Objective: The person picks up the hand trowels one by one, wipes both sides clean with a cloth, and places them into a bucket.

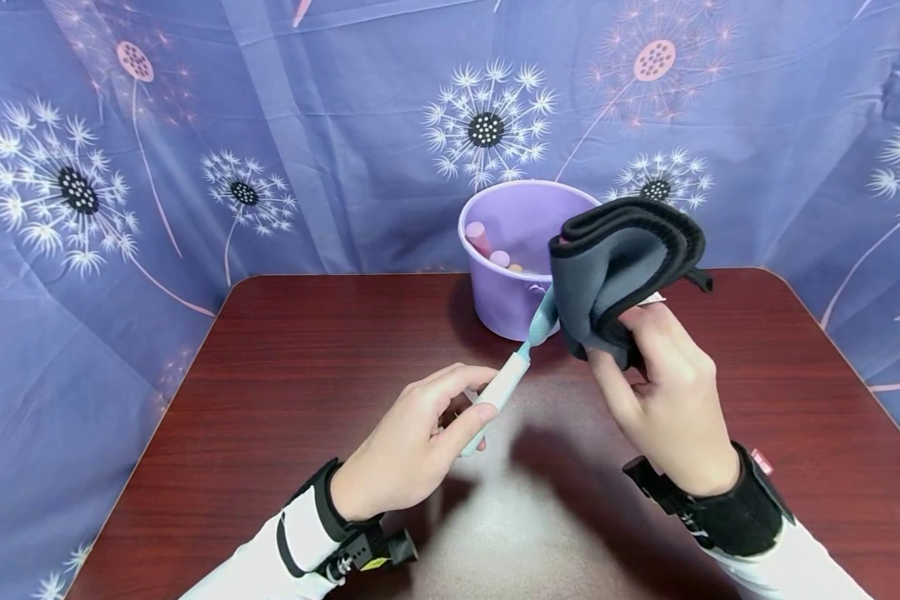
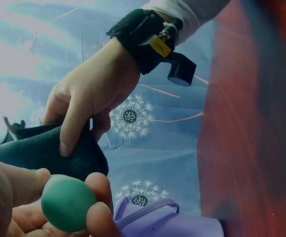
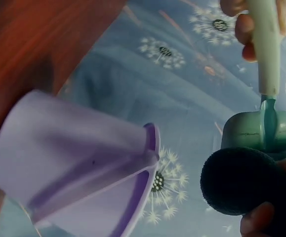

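Note:
My left hand (image 1: 420,437) grips the white handle (image 1: 501,385) of a kitchen utensil with a teal head (image 1: 543,318). The handle's rounded green end (image 2: 68,203) shows between the fingers in the left wrist view. My right hand (image 1: 663,396) pinches a folded grey cloth (image 1: 622,258) with black edging. The cloth lies against the utensil's head and hides part of it. In the right wrist view, the broad curved head (image 3: 249,131) shows above the dark cloth (image 3: 236,182). Both things are held above the table.
Behind the hands, a purple bucket (image 1: 495,292) stands on the dark red wooden table (image 1: 330,333). Pink and other pale-coloured pieces (image 1: 478,239) sit inside it. A blue dandelion-print cloth (image 1: 345,125) hangs behind the table and around its sides.

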Motion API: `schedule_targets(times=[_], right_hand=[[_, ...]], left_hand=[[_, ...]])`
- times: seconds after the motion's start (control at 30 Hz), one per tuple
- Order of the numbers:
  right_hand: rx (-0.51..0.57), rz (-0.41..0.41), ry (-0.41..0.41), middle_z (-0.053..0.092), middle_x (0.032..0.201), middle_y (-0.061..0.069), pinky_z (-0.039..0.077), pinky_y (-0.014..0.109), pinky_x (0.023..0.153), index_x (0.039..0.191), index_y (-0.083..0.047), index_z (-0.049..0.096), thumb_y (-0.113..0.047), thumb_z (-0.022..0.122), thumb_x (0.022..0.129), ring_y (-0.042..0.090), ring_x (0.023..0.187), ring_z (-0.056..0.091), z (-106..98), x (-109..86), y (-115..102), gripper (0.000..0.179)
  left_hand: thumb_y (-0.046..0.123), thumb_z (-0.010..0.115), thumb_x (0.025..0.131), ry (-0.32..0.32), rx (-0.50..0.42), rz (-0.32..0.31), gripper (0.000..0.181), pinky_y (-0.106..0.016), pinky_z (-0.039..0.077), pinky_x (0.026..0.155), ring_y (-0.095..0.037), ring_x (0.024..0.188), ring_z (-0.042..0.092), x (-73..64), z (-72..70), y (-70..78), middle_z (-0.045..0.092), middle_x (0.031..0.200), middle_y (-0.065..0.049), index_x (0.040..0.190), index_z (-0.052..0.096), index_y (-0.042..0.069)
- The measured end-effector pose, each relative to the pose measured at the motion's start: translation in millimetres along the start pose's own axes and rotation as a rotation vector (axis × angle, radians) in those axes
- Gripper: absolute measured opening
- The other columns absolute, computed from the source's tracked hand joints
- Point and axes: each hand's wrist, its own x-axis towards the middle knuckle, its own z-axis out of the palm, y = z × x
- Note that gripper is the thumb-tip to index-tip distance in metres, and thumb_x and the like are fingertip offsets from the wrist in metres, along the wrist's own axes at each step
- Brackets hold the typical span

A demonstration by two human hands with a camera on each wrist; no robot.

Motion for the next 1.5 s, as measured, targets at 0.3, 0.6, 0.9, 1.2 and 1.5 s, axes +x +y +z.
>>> schedule_targets(times=[0.3,0.6,0.9,1.2,1.5], right_hand=[[-0.092,-0.186,-0.045,0.059,0.087,0.013,0.044,0.034,0.052,0.096,0.003,0.063,-0.011,0.049,0.090,0.019,0.063,0.051,4,-0.8,-3,0.021],[-0.130,-0.275,-0.112,0.062,0.089,0.012,0.047,0.042,0.055,0.102,0.001,0.067,-0.009,0.048,0.088,0.028,0.071,0.058,3,-1.3,-6,0.025],[-0.110,-0.338,-0.158,0.063,0.092,0.011,0.050,0.042,0.062,0.097,0.000,0.068,-0.008,0.049,0.091,0.029,0.075,0.060,2,-0.7,-5,0.022],[-0.084,-0.401,-0.136,0.061,0.092,0.014,0.045,0.042,0.057,0.096,-0.001,0.067,-0.006,0.053,0.095,0.030,0.069,0.054,2,5.6,-3,0.016],[-0.112,-0.431,-0.160,0.061,0.096,0.020,0.043,0.046,0.058,0.105,-0.004,0.069,-0.005,0.049,0.098,0.035,0.072,0.052,-5,8.2,11,0.021]], left_hand=[[0.030,0.053,0.104,0.001,-0.029,-0.064,0.021,-0.026,0.048,0.053,-0.009,0.065,0.059,1.1,-1.1,0.4,0.060,0.086,0.002,0.118,0.061,0.017],[0.027,0.055,0.103,0.025,-0.062,-0.104,0.020,-0.028,0.049,0.057,-0.010,0.068,0.061,0.3,-2.8,0.7,0.062,0.084,0.005,0.118,0.062,0.016],[0.023,0.053,0.104,-0.012,-0.215,-0.174,0.020,-0.037,0.053,0.058,-0.022,0.066,0.064,0.8,-11.0,3.5,0.063,0.083,-0.002,0.120,0.062,0.015],[0.011,0.045,0.106,-0.094,-0.413,-0.059,0.015,-0.034,0.046,0.053,-0.028,0.060,0.051,5.0,-23.5,-0.9,0.055,0.068,-0.011,0.103,0.059,0.005],[0.014,0.040,0.108,-0.182,-0.654,-0.197,0.029,-0.023,0.031,0.052,-0.016,0.062,0.043,2.5,-43.2,-10.3,0.048,0.074,-0.014,0.124,0.056,-0.005]])
